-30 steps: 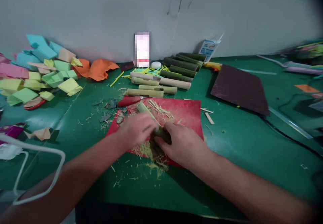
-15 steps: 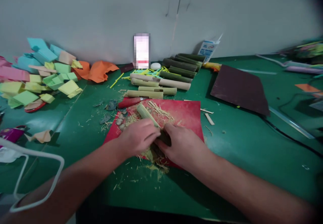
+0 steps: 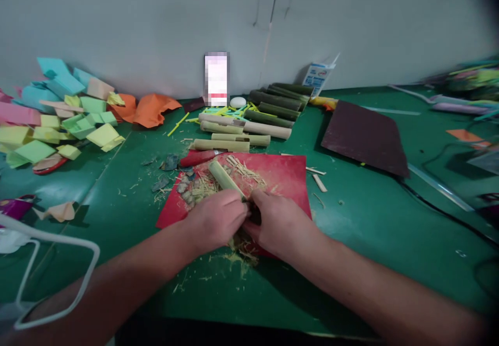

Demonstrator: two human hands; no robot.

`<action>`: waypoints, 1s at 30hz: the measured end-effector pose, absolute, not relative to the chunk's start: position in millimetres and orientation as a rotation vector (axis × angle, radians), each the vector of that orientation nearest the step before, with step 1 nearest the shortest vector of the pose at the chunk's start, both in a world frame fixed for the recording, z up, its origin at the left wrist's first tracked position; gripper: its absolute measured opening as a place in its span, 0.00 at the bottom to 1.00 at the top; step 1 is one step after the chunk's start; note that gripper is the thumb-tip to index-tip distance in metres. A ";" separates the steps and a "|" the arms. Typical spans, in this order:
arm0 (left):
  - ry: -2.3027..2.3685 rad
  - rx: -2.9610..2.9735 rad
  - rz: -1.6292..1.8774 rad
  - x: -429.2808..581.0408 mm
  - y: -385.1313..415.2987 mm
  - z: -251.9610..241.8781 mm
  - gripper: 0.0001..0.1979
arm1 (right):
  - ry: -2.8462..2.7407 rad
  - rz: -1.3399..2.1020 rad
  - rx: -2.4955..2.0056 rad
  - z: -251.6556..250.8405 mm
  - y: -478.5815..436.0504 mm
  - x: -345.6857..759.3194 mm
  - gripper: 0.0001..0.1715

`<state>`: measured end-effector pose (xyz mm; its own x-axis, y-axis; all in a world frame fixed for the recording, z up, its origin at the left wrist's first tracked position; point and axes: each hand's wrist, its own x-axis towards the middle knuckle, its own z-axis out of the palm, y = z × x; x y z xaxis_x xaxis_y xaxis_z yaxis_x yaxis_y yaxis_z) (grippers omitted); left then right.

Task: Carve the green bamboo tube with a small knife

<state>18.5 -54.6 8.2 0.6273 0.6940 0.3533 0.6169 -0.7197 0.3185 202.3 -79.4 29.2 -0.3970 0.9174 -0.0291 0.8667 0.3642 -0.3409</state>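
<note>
A pale green bamboo tube [image 3: 225, 177] lies slantwise over the red sheet [image 3: 290, 172], its near end running in between my hands. My left hand [image 3: 220, 216] is closed at the tube's lower part, the fingertips pressed together. My right hand [image 3: 283, 221] curls around the near end, thumb and fingers bent inward. Something dark shows in the hollow of the right hand; I cannot make out what it is. Pale shavings [image 3: 202, 187] and grey scraps cover the sheet's left part, and more shavings lie below my hands. A red-handled tool [image 3: 200, 158] rests at the sheet's back edge.
Several cut bamboo pieces [image 3: 268, 129] lie behind the sheet. A lit phone [image 3: 217, 78] leans on the wall. Folded coloured papers [image 3: 58, 133] are piled left, a dark brown sheet [image 3: 364, 138] lies right with a black cable, and a white wire frame [image 3: 91, 252] stands front left.
My left fingers have curled in more tightly against the bamboo tube, near my right hand. The whole view has shifted slightly; the tube stays in about the same place on the sheet.
</note>
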 end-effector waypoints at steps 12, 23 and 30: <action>1.349 2.556 0.939 16.2 -46.1 12.9 0.11 | -2.428 0.425 -1.654 29.2 -79.1 201.1 0.13; 1.244 2.597 0.814 17.6 -50.2 11.6 0.11 | -2.439 0.430 -1.635 28.0 -78.4 201.8 0.11; 1.379 2.527 0.991 9.7 -41.8 9.8 0.09 | -2.422 0.413 -1.638 27.1 -79.1 202.2 0.13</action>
<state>9.7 -41.8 9.8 0.3793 0.7817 0.4951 0.7187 -0.5859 0.3745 202.2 -79.1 27.1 -0.3720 0.9282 -0.0002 0.8757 0.3509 -0.3315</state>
